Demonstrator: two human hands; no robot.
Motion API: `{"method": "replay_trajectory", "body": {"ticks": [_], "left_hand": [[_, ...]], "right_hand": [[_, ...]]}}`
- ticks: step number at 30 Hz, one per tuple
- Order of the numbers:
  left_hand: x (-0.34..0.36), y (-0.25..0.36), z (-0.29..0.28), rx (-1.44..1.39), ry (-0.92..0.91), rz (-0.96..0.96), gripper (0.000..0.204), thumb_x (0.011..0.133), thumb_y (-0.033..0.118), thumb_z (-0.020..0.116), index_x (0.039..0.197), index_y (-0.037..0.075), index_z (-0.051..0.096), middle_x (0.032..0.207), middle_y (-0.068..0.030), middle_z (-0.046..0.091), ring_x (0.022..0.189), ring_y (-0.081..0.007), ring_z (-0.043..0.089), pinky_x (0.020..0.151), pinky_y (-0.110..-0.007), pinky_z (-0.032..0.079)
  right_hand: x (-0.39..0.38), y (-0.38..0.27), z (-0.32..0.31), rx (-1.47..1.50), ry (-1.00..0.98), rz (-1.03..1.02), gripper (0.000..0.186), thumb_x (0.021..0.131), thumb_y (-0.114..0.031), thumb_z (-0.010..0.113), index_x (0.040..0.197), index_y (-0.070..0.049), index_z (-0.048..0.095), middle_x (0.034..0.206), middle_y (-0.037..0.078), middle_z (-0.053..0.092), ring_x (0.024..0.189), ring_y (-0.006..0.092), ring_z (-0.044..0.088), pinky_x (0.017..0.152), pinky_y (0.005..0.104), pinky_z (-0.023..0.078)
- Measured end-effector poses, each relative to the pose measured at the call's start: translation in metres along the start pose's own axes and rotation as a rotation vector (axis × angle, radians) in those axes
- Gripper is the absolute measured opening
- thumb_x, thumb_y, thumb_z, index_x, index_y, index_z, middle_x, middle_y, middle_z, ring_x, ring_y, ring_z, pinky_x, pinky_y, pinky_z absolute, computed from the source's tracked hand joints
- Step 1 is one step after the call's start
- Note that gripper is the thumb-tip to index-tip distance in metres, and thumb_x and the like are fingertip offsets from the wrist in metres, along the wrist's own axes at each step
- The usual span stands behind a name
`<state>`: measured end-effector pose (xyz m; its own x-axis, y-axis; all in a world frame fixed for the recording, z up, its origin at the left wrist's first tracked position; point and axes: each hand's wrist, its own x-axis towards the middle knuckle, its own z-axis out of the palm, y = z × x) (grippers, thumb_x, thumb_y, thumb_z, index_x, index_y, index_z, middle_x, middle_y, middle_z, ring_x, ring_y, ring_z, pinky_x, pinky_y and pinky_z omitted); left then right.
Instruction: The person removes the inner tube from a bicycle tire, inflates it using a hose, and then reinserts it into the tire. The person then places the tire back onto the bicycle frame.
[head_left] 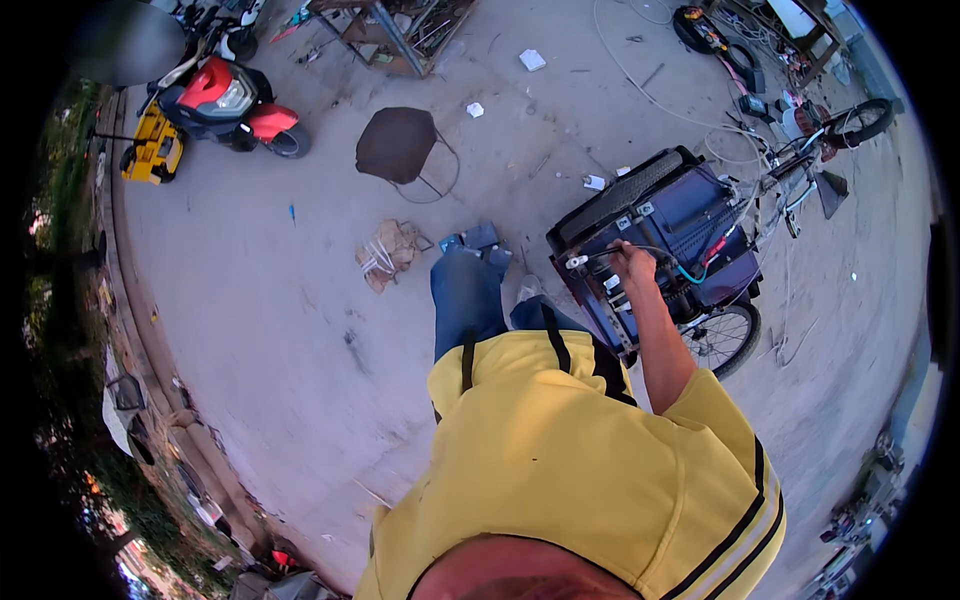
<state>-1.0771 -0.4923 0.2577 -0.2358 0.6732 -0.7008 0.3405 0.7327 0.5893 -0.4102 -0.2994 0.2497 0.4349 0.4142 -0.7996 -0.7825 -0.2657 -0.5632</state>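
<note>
My right arm reaches out to a dark blue-purple three-wheeled cycle (700, 215) standing to my right, its parts and wiring uncovered. The fingers of my right hand (632, 262) are pinched together on a thin black cable (597, 254), which has a pale round end beside the frame. Close to that hand, a red connector (714, 248) and a teal wire (690, 275) lie over the body. A spoked wheel (722, 338) shows below my forearm. My left hand does not appear in the picture.
A brown stool (397, 143) stands ahead. By my feet are dark blue blocks (481, 236) and crumpled brown material (392, 250) with white strips. A red scooter (225, 100) and a yellow wheeled machine (152, 146) are far left. A loose hose (640, 85) crosses the ground.
</note>
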Motion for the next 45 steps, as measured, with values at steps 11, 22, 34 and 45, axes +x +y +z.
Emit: {"method": "replay_trajectory", "body": {"ticks": [11, 22, 34, 45], "left_hand": [[0.198, 0.218, -0.023, 0.183, -0.190, 0.159, 0.022, 0.100, 0.021, 0.060, 0.102, 0.001, 0.070, 0.090, -0.0065, 0.071, 0.074, -0.0124, 0.060, 0.065, -0.030, 0.050], [0.489, 0.452, 0.031, 0.849, -0.620, 0.520, 0.023, 0.100, 0.023, 0.059, 0.101, 0.002, 0.070, 0.090, -0.0061, 0.071, 0.074, -0.0124, 0.060, 0.065, -0.030, 0.049], [0.635, 0.798, 0.079, 0.231, -0.669, 0.309, 0.032, 0.100, 0.024, 0.066, 0.124, 0.003, 0.062, 0.098, -0.0073, 0.071, 0.083, -0.0130, 0.067, 0.071, -0.028, 0.053], [0.642, 0.871, -0.023, 0.871, -0.449, 0.214, 0.056, 0.090, 0.029, 0.073, 0.135, 0.003, 0.055, 0.125, -0.0178, 0.056, 0.112, -0.0267, 0.049, 0.096, -0.037, 0.039]], "right_hand": [[-0.005, -0.074, 0.016, 0.328, 0.282, -0.452, 0.005, 0.102, -0.011, 0.059, 0.101, -0.006, 0.058, 0.085, 0.008, 0.067, 0.068, 0.0191, 0.065, 0.058, 0.0319, 0.052], [-0.013, -0.088, -0.033, 0.887, 0.794, -0.674, 0.010, 0.101, -0.007, 0.055, 0.101, -0.001, 0.063, 0.083, 0.006, 0.065, 0.065, 0.0133, 0.061, 0.055, 0.0292, 0.052], [0.096, -0.094, 0.090, 0.478, 1.132, -0.607, 0.051, 0.092, 0.005, 0.054, 0.143, 0.003, 0.051, 0.103, 0.008, 0.068, 0.073, 0.0180, 0.065, 0.060, 0.0302, 0.052], [-0.054, -0.024, 0.040, -0.354, 2.029, -0.076, 0.053, 0.087, -0.011, 0.058, 0.138, 0.003, 0.057, 0.131, 0.028, 0.064, 0.125, 0.0406, 0.060, 0.107, 0.0450, 0.046]]}}
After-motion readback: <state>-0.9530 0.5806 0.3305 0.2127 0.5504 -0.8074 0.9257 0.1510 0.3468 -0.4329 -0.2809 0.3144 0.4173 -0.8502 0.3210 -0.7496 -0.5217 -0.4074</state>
